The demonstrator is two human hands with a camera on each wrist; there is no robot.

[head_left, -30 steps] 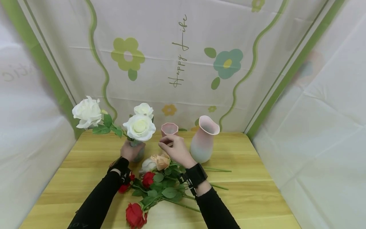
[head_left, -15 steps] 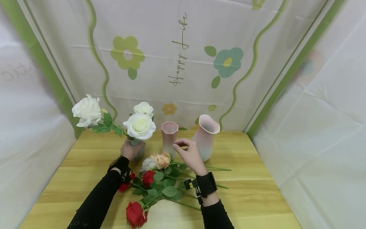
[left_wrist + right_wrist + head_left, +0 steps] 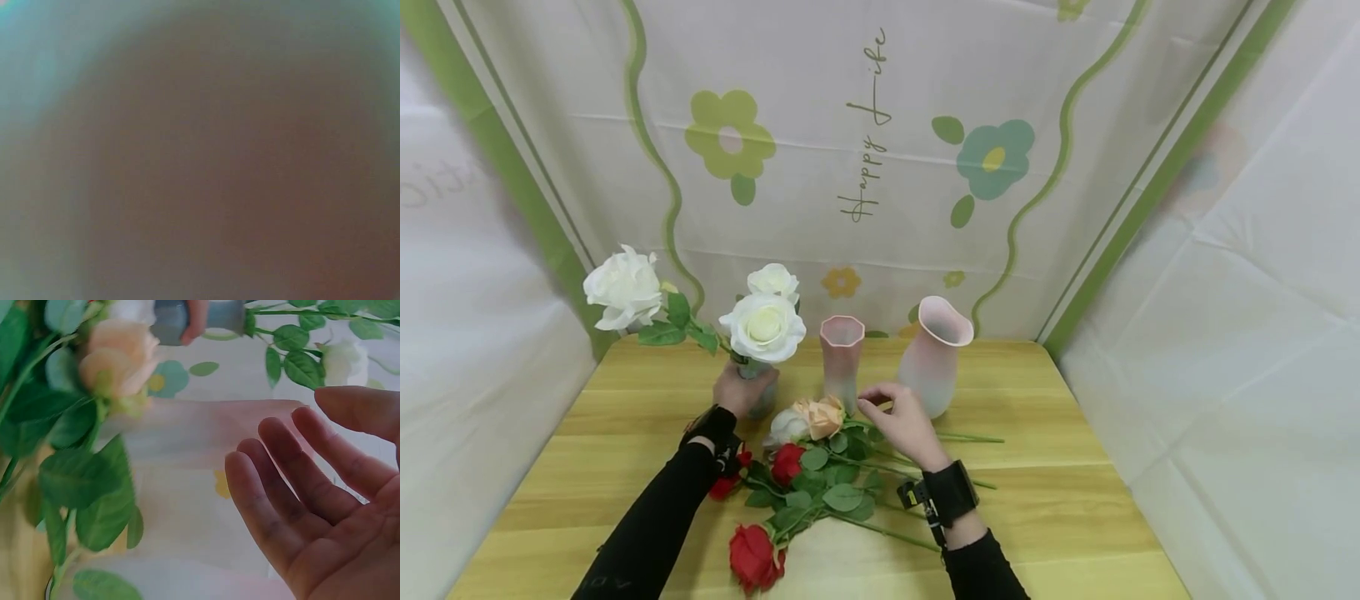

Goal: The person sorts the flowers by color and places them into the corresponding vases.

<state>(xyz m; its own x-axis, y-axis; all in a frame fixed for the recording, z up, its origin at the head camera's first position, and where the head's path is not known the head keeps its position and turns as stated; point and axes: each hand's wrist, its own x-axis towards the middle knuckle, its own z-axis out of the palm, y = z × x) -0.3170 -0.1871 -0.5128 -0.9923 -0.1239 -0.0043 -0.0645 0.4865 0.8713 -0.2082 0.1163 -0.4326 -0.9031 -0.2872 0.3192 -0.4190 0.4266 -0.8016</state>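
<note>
My left hand [image 3: 739, 392] grips a small grey-blue vase [image 3: 763, 403] at the back left of the table. White roses [image 3: 766, 328] stand in it, one leaning far out to the left. My right hand [image 3: 901, 421] hovers over the green stems, fingers loosely bent and nothing between them, as the right wrist view confirms. Below it lies a pile of cut roses: a peach rose [image 3: 822, 417], a white one beside it, and several red roses [image 3: 756, 557]. Only a brown blur fills the left wrist view.
Behind the pile stands a narrow pink vase [image 3: 842, 358] with an angular rim. To its right is a wider pink-and-white vase [image 3: 929, 379] with a flared mouth. White patterned cloth [image 3: 805, 233] hangs behind the wooden table [image 3: 1037, 517] and along both sides.
My right hand has moved right and down, from in front of the narrow pink vase to above the stems. My left hand keeps its hold on the grey-blue vase.
</note>
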